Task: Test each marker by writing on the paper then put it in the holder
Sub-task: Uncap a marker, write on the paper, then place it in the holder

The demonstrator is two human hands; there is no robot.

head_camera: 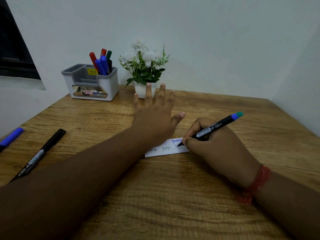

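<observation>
Paper [166, 150] is pinned under the flat, spread left hand [154, 116] while a marker [213, 129], gripped in the right hand [216, 144], is tested on it. Next, capping seems needed, then a reach to the holder [103, 87] beyond the paper.

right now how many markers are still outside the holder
3: one gripped by the right hand, writing on the paper; a black marker and a blue marker lying at the table's left; others may sit outside the view.
</observation>
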